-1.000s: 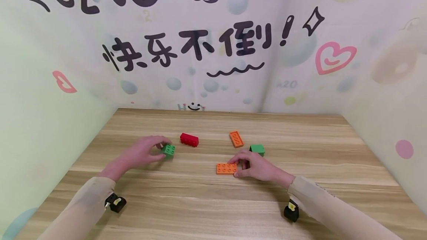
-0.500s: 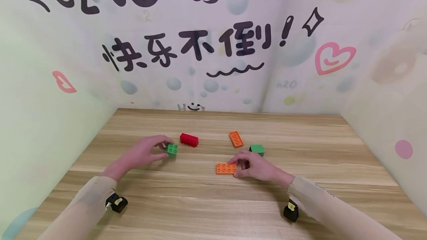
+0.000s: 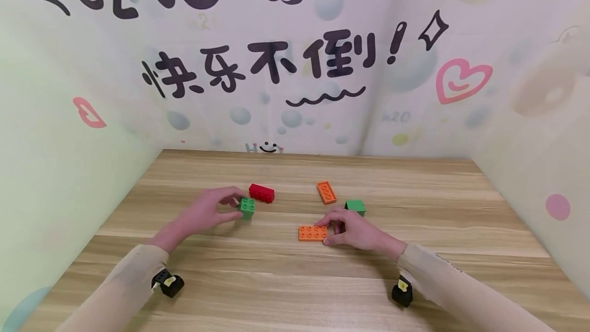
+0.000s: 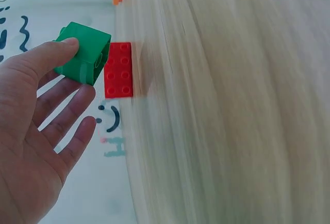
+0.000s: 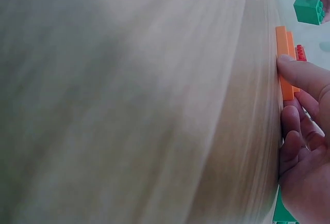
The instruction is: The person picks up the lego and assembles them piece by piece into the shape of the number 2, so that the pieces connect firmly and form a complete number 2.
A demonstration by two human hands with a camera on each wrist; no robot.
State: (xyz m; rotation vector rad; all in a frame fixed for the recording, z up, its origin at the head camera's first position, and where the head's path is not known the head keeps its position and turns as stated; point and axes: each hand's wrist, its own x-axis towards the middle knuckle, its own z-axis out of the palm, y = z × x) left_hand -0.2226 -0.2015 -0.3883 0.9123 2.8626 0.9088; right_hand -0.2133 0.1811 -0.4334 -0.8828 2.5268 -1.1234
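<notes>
My left hand [image 3: 216, 209] pinches a small green brick [image 3: 247, 206] between thumb and fingers, lifted a little off the wooden table [image 3: 295, 291]; in the left wrist view the green brick [image 4: 83, 52] hangs in front of the red brick [image 4: 118, 69]. The red brick [image 3: 261, 192] lies just behind and to the right of it. My right hand [image 3: 352, 229] holds the right end of a flat orange plate [image 3: 312, 232] that lies on the table; thumb and fingers grip the orange plate [image 5: 284, 61] in the right wrist view.
A second orange plate [image 3: 326, 192] lies farther back. Another green brick [image 3: 355, 206] sits just behind my right hand. Printed walls close the table on the left, back and right.
My left hand has carried the green brick to the right, closer to the red brick. The right hand and its orange plate have stayed put.
</notes>
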